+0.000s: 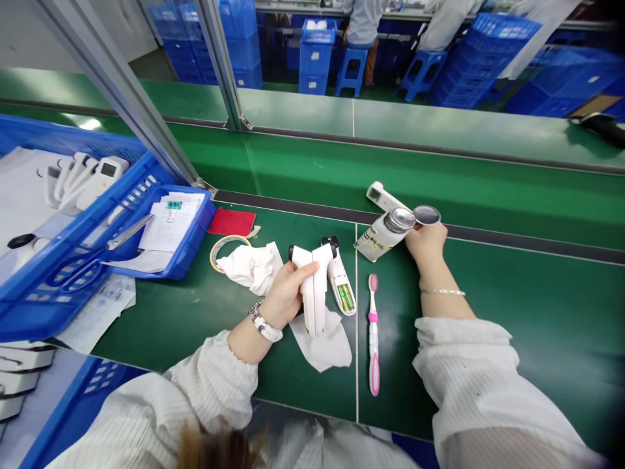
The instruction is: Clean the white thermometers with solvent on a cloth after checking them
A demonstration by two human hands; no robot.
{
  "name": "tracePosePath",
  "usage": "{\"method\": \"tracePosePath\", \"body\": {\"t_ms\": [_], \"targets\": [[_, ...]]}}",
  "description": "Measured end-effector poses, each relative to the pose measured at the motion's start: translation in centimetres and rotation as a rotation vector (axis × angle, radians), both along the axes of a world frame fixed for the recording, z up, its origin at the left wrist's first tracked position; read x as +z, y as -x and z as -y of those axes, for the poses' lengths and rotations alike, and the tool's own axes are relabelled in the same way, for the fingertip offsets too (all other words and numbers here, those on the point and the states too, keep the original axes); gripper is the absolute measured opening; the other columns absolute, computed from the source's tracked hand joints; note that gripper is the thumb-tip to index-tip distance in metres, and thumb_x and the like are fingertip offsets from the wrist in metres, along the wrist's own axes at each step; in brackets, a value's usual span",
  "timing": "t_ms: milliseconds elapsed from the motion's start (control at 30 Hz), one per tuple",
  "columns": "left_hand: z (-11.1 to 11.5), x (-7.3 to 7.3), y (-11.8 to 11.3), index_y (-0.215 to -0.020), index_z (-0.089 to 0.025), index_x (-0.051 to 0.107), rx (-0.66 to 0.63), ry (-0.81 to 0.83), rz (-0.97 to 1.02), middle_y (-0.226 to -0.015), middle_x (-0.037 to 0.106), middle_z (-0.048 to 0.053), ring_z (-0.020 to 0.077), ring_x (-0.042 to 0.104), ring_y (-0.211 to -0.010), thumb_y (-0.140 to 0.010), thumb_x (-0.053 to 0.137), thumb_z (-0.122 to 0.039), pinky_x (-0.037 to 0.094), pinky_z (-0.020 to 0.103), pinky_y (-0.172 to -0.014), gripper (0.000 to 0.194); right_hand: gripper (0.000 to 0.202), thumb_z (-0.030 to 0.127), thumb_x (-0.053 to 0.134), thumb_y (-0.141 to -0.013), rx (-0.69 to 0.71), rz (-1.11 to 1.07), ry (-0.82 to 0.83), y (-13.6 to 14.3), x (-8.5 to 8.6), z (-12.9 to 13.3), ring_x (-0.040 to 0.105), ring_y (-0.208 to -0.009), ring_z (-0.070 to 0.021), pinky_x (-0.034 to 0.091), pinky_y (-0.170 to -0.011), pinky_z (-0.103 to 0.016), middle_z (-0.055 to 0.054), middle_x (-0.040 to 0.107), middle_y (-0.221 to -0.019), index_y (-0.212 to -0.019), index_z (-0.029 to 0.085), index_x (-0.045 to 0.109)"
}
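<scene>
My left hand [288,293] is closed around two white handheld thermometers [314,293], held upright side by side with dark tips at the top. Right beside them lies another white thermometer [340,280], its battery bay uncovered and green batteries showing. A white tissue [325,348] is spread beneath the held pair. My right hand [428,241] is closed at the raised round lid of a white bottle [378,238] with a metal top; some fingers are hidden behind it. Behind the bottle a white device with a small screen [383,195] is partly covered.
A pink and white toothbrush [374,339] lies between my arms. To the left are a crumpled white cloth [254,267], a tape roll [215,251], a red pad [232,222] and a blue tray [193,251] with papers and scissors. A metal post [224,71] rises behind; people sit beyond.
</scene>
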State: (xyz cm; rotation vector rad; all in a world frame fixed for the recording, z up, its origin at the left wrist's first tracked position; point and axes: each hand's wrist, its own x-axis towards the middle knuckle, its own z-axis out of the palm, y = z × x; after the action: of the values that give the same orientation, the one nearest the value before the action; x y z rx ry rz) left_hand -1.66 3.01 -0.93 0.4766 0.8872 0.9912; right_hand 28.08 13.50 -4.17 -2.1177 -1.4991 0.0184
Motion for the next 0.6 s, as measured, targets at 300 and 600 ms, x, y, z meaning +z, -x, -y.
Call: {"method": "tracePosePath", "body": {"t_ms": [300, 600], "targets": [[0.2, 0.5, 0.4, -0.087, -0.012, 0.064, -0.008, -0.009, 0.143, -0.075, 0.066, 0.004, 0.0131, 0.06, -0.069, -0.067, 0.073, -0.02, 0.051, 0.024, -0.065, 0.024, 0.03, 0.038, 0.059, -0.067, -0.283, -0.148, -0.034, -3.2, 0.1, 11.6, 0.057, -0.064, -0.0235, 0.046, -0.069, -0.04, -0.007, 0.061, -0.068, -0.087, 0.016, 0.064], [0.8, 0.8, 0.5, -0.089, -0.012, 0.063, -0.073, -0.012, 0.202, -0.079, 0.067, 0.005, 0.0146, 0.061, -0.069, -0.067, 0.074, -0.023, 0.052, 0.026, -0.065, 0.027, 0.029, 0.046, 0.051, -0.082, 0.054, -0.6, -0.592, 9.4, 2.8, 14.4, 0.063, -0.077, -0.0257, 0.051, -0.071, -0.043, -0.007, 0.063, -0.087, -0.099, 0.023, 0.06]]}}
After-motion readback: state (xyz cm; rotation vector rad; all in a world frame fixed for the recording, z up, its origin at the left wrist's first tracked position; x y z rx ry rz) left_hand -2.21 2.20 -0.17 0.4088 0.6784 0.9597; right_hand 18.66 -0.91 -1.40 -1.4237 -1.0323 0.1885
